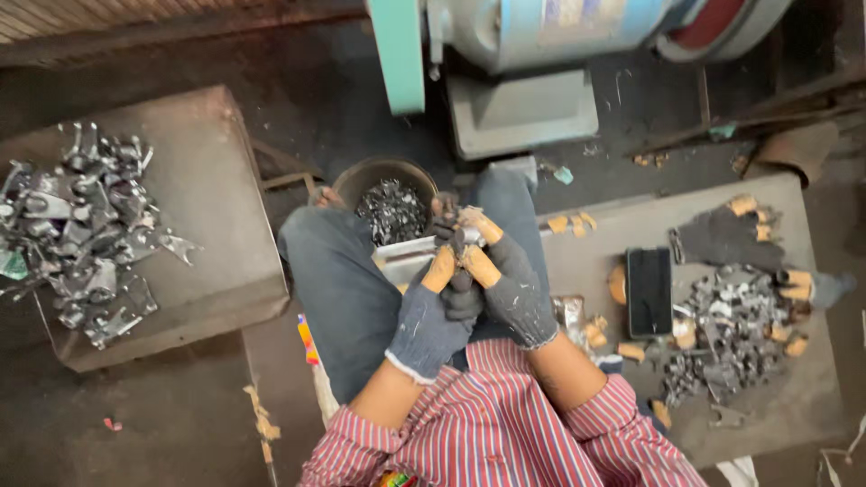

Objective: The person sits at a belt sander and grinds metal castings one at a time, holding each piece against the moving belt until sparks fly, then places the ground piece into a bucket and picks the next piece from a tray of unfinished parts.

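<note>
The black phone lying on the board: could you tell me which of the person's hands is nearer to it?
Right. The right hand is beside the black phone, just across a short gap; the left hand lies beyond it, farther off.

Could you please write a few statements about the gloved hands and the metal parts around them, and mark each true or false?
1. Both hands wear dark knit gloves with orange fingertips. True: the left hand and right hand are gloved alike.
2. The hands are far apart. False: they are pressed together over the lap.
3. A pile of metal parts lies on the block at the left of the picture. True.
4. The round bucket between the knees is empty. False: it holds dark metal scraps.
5. A dark phone lies on the right-hand surface. True.
</note>
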Motion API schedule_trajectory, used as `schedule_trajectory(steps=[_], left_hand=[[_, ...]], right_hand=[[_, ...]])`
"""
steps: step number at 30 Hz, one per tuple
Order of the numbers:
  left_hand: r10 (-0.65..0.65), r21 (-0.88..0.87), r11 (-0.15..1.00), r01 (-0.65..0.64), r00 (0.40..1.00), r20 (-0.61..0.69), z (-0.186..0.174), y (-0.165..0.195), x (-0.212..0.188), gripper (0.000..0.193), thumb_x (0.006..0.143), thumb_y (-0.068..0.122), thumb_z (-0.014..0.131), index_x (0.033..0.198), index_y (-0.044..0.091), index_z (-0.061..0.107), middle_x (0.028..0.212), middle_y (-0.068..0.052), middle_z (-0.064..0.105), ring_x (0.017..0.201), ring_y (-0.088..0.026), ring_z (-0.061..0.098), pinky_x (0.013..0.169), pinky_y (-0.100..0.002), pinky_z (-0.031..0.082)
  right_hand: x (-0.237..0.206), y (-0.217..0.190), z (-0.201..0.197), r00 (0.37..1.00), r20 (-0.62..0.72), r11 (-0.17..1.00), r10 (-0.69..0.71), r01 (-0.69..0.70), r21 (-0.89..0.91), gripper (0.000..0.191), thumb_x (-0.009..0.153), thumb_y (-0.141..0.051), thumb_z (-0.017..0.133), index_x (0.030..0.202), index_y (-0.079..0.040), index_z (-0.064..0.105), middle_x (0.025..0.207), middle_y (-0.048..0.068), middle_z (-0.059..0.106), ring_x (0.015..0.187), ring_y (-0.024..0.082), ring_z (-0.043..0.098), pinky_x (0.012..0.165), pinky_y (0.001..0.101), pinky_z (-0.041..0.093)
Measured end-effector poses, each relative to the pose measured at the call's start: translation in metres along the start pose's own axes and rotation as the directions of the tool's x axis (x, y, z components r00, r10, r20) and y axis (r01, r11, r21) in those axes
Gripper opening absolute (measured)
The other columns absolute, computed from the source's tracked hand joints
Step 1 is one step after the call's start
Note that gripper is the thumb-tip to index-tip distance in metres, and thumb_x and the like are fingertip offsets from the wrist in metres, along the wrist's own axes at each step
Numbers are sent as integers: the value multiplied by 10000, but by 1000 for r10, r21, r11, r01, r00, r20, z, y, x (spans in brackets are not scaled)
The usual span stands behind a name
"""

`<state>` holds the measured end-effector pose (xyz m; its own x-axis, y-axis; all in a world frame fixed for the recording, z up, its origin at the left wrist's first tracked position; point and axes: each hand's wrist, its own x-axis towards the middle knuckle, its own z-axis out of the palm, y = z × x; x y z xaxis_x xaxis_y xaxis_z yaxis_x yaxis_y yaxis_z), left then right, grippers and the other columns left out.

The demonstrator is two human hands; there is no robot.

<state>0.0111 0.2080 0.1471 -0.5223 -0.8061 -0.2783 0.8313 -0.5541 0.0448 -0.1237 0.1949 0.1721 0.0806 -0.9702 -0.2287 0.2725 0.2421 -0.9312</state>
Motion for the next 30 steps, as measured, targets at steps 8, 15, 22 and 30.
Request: schedule_trajectory(steps=[8, 15, 22, 30], left_hand=[[72, 258, 965, -40, 990, -118, 25, -35, -66, 251, 1047, 233, 586, 1224, 57, 614, 830, -9, 578, 581, -73, 433, 478, -226, 306], [161, 411, 905, -109, 982, -95, 14, -63, -89, 310, 1030, 190, 615, 1291, 24, 619, 973, -51, 665, 762, -103, 595, 617, -250, 451], [273, 779, 577, -245, 957, 99, -1, -43, -89, 304, 1043, 211, 618, 1264, 3, 648, 1094, -44, 695, 939, -113, 642, 786, -254, 519], [-122, 282, 954, 98, 990, 68, -19, -36, -62, 369, 1032, 258, 567, 1350, 72, 541, 1206, -53, 642, 1104, -168, 647, 980, -348, 545]], right_hand=[[-48, -1, -11, 966, 258, 923, -22, -80, 377, 600, 974, -254, 725, 1446, 13, 469, 1362, 164, 603, 1233, 271, 637, 1091, 428, 512], [-77, 0, -29, 928, 370, 940, -40, -91, 330, 639, 973, -286, 704, 1482, 24, 473, 1461, 181, 561, 1295, 298, 588, 1137, 437, 460], [-94, -31, -40, 832, 495, 896, -251, 393, -207, 516, 1015, -166, 633, 1493, -17, 508, 1612, 223, 470, 1561, 357, 399, 1280, 452, 306], [-85, -31, -29, 841, 377, 737, -388, 529, -421, 516, 930, -99, 735, 1417, -27, 581, 1588, 241, 473, 1523, 372, 441, 1234, 449, 376]])
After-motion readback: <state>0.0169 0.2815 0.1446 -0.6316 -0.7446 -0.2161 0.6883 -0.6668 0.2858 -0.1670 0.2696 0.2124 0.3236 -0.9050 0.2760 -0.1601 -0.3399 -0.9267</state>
